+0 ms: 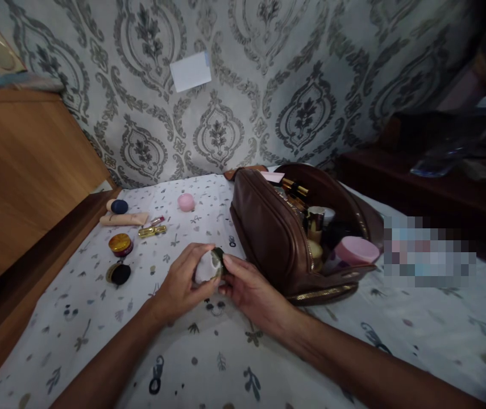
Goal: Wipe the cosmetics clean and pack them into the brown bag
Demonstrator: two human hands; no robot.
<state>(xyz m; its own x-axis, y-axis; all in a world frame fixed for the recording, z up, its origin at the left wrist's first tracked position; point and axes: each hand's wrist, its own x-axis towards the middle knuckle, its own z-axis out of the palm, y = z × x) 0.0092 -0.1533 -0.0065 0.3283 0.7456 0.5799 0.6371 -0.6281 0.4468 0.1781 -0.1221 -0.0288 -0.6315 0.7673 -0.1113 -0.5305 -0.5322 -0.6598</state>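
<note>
Between my hands is a small jar (206,270) with a whitish, cloudy body and a dark, shiny lid end. My left hand (183,281) curls around the pale body, fingers over the top and thumb below. On the dark end, my right hand (249,284) pinches with its thumb and fingers. Just right of my hands stands a brown leather toiletry bag (264,227), unzipped, holding gold-capped cosmetics, a bottle (314,221) and a pink round container (356,253).
On the patterned white sheet at left lie a makeup sponge (119,206), a beige tube (123,219), a lipstick (157,220), a gold tube (152,231), an amber jar (120,244) and a black round item (120,274). Farther back sits a pink ball-shaped item (186,202). Wooden furniture (25,182) borders the left.
</note>
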